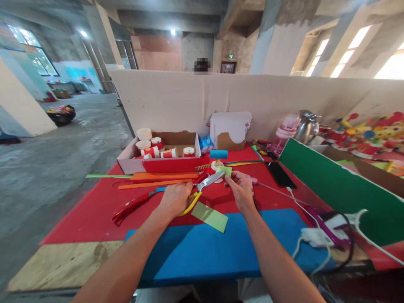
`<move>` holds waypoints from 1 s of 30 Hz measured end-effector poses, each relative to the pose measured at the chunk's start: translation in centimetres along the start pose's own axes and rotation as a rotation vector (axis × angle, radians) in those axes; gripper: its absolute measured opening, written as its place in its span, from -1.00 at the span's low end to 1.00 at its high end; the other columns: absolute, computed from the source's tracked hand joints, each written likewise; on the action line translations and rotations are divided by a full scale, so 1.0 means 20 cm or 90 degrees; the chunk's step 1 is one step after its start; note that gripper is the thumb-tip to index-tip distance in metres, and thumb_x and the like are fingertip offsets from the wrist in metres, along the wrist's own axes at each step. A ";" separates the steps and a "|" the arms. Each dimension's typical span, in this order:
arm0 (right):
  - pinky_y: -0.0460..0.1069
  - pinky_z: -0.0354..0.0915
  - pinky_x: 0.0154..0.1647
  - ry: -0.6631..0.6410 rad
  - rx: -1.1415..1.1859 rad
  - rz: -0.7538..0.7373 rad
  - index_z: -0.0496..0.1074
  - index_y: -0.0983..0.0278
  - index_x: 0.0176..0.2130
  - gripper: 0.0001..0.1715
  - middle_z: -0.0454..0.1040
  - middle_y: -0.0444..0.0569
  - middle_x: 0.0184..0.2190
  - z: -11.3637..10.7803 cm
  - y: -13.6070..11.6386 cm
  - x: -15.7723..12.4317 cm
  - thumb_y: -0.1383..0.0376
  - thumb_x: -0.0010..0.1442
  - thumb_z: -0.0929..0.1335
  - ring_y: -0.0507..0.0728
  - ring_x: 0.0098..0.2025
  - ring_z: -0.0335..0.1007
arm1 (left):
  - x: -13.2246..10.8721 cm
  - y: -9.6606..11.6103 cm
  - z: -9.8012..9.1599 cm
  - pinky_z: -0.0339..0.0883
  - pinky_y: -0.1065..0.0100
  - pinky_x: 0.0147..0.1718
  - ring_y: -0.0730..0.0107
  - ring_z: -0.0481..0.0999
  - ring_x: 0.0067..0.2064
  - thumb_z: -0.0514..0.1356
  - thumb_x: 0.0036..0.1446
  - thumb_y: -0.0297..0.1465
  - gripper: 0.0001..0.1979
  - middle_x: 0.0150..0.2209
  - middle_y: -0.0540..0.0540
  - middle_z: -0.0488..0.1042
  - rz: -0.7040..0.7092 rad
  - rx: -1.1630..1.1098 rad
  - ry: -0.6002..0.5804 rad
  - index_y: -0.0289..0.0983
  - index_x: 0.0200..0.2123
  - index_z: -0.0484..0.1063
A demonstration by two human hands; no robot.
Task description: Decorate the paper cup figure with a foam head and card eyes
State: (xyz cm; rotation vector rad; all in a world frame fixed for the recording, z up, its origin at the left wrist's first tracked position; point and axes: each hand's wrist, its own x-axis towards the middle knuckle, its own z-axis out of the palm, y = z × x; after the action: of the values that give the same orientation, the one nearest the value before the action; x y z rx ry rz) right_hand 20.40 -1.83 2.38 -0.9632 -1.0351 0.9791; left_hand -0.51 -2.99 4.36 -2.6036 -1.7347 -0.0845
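My left hand point(176, 198) is closed on the yellow handles of a pair of scissors point(208, 182), whose metal blades point up and right. At the blade tips is a small light-green paper piece point(224, 170), pinched by the fingers of my right hand point(240, 187). Whether the blades are cutting into it I cannot tell. A larger light-green paper strip point(211, 216) lies below the scissors. Just behind them stands a white paper cup point(216, 166) with a coiled strip and a blue paper roll point(219, 154) above it. A red-handled tool point(132, 207) lies left of my left hand.
A box point(172, 164) of red-and-white paper cups stands at the back left, with orange paper strips point(158, 182) before it. A phone point(280, 174) on a cable, a power strip point(318, 237) and a green box point(341, 191) are to the right. A white partition point(167, 101) rises behind.
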 end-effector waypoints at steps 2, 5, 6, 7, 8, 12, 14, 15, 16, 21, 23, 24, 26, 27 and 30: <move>-0.09 0.19 -0.50 -0.003 -0.002 0.001 0.43 0.25 -0.45 -0.72 0.39 -0.19 -0.62 0.00 0.00 0.00 0.15 -0.13 0.48 -0.02 -0.56 0.23 | 0.00 0.00 0.01 0.32 0.25 -0.38 0.07 0.52 -0.28 -0.05 0.17 -0.22 -0.68 -0.34 -0.27 0.51 0.007 -0.002 0.004 -0.31 -0.25 0.37; -0.09 0.20 -0.49 0.003 -0.007 0.004 0.43 0.25 -0.48 -0.73 0.38 -0.18 -0.65 0.00 0.00 0.00 0.11 -0.10 0.46 -0.01 -0.56 0.24 | 0.00 0.00 0.01 0.33 0.24 -0.37 0.06 0.52 -0.28 -0.05 0.18 -0.22 -0.68 -0.34 -0.27 0.51 0.010 0.001 0.003 -0.31 -0.24 0.37; -0.09 0.20 -0.49 0.004 -0.006 0.007 0.43 0.24 -0.49 -0.73 0.37 -0.18 -0.66 0.00 0.01 0.00 0.10 -0.09 0.46 -0.01 -0.57 0.24 | 0.00 0.00 0.01 0.33 0.24 -0.37 0.06 0.52 -0.27 -0.06 0.18 -0.22 -0.68 -0.33 -0.27 0.51 0.008 0.001 0.001 -0.31 -0.24 0.37; -0.09 0.20 -0.50 0.006 -0.003 0.010 0.44 0.24 -0.50 -0.72 0.37 -0.18 -0.67 0.00 0.01 0.00 0.10 -0.10 0.46 -0.01 -0.57 0.23 | 0.00 0.00 0.00 0.33 0.23 -0.37 0.06 0.52 -0.27 -0.06 0.18 -0.22 -0.67 -0.33 -0.27 0.51 0.007 0.001 -0.003 -0.31 -0.24 0.37; -0.09 0.20 -0.50 0.006 0.002 0.015 0.44 0.25 -0.50 -0.72 0.37 -0.19 -0.67 0.00 0.01 0.00 0.09 -0.11 0.47 -0.01 -0.58 0.23 | 0.00 0.00 0.00 0.33 0.23 -0.36 0.06 0.52 -0.27 -0.06 0.18 -0.22 -0.67 -0.32 -0.27 0.51 0.007 0.000 -0.008 -0.31 -0.25 0.38; -0.11 0.20 -0.51 0.003 0.037 0.043 0.48 0.26 -0.49 -0.71 0.40 -0.18 -0.66 0.00 0.02 0.01 0.10 -0.16 0.49 -0.03 -0.59 0.24 | 0.00 0.01 -0.01 0.34 0.24 -0.36 0.06 0.52 -0.26 -0.04 0.17 -0.21 -0.68 -0.32 -0.28 0.51 0.014 -0.010 -0.022 -0.31 -0.25 0.37; -0.11 0.20 -0.52 -0.007 0.048 0.058 0.50 0.26 -0.47 -0.70 0.44 -0.17 -0.62 0.01 0.02 0.00 0.11 -0.17 0.49 -0.04 -0.58 0.24 | 0.00 0.02 -0.01 0.34 0.23 -0.35 0.07 0.52 -0.25 -0.04 0.18 -0.22 -0.70 -0.30 -0.28 0.51 0.015 -0.012 -0.026 -0.30 -0.24 0.35; -0.12 0.20 -0.52 -0.014 0.050 0.064 0.51 0.26 -0.47 -0.71 0.45 -0.16 -0.60 0.02 0.02 0.00 0.11 -0.17 0.49 -0.04 -0.58 0.24 | 0.00 0.02 -0.01 0.34 0.23 -0.34 0.07 0.52 -0.25 -0.03 0.18 -0.23 -0.71 -0.29 -0.27 0.50 0.014 -0.011 -0.026 -0.30 -0.24 0.35; -0.12 0.21 -0.52 -0.022 0.050 0.068 0.51 0.26 -0.46 -0.71 0.46 -0.15 -0.58 0.02 0.02 0.00 0.11 -0.17 0.49 -0.04 -0.58 0.24 | 0.00 0.02 -0.01 0.34 0.23 -0.34 0.07 0.52 -0.24 -0.03 0.18 -0.24 -0.72 -0.28 -0.27 0.50 0.013 -0.008 -0.028 -0.30 -0.24 0.34; -0.12 0.22 -0.51 -0.037 0.046 0.065 0.52 0.26 -0.47 -0.71 0.46 -0.15 -0.58 0.02 0.02 -0.01 0.11 -0.16 0.49 -0.04 -0.56 0.25 | 0.00 0.03 -0.01 0.35 0.23 -0.32 0.07 0.51 -0.20 -0.05 0.19 -0.30 -0.75 -0.26 -0.27 0.49 0.017 -0.003 -0.041 -0.30 -0.20 0.32; -0.12 0.21 -0.51 -0.038 0.040 0.062 0.51 0.26 -0.48 -0.70 0.45 -0.15 -0.59 0.02 0.02 -0.01 0.10 -0.17 0.49 -0.03 -0.56 0.24 | -0.01 0.04 -0.02 0.35 0.23 -0.30 0.08 0.51 -0.19 -0.05 0.20 -0.31 -0.75 -0.25 -0.27 0.49 0.017 -0.003 -0.047 -0.30 -0.19 0.31; -0.12 0.20 -0.51 -0.041 0.035 0.062 0.50 0.27 -0.49 -0.69 0.44 -0.15 -0.59 0.02 0.03 -0.01 0.09 -0.17 0.49 -0.03 -0.57 0.24 | -0.01 0.04 -0.02 0.35 0.23 -0.29 0.08 0.51 -0.18 -0.05 0.20 -0.32 -0.76 -0.24 -0.26 0.48 0.016 -0.003 -0.051 -0.30 -0.18 0.30; -0.11 0.19 -0.52 -0.047 0.024 0.067 0.50 0.28 -0.50 -0.68 0.44 -0.14 -0.59 0.01 0.03 -0.01 0.09 -0.18 0.49 -0.04 -0.57 0.23 | -0.01 0.04 -0.02 0.35 0.22 -0.28 0.09 0.51 -0.17 -0.05 0.20 -0.33 -0.77 -0.24 -0.26 0.48 0.014 -0.003 -0.056 -0.30 -0.17 0.30; -0.11 0.18 -0.52 -0.050 0.020 0.070 0.50 0.28 -0.50 -0.68 0.44 -0.14 -0.59 0.01 0.03 0.00 0.09 -0.18 0.49 -0.04 -0.57 0.23 | -0.01 0.04 -0.02 0.35 0.22 -0.28 0.09 0.51 -0.17 -0.05 0.20 -0.34 -0.77 -0.23 -0.25 0.48 0.013 -0.003 -0.057 -0.30 -0.17 0.30; -0.10 0.18 -0.51 -0.056 0.015 0.081 0.49 0.29 -0.50 -0.67 0.44 -0.13 -0.59 0.01 0.04 0.00 0.09 -0.19 0.49 -0.04 -0.57 0.23 | -0.01 0.04 -0.02 0.35 0.22 -0.29 0.08 0.50 -0.17 -0.05 0.20 -0.33 -0.77 -0.22 -0.26 0.48 0.015 -0.003 -0.049 -0.30 -0.18 0.30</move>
State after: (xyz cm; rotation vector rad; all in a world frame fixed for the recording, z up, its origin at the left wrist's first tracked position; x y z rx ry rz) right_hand 20.06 -1.67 1.73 -0.9834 -1.0431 1.1452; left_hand 0.10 -3.48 4.74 -2.6644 -1.7289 0.0116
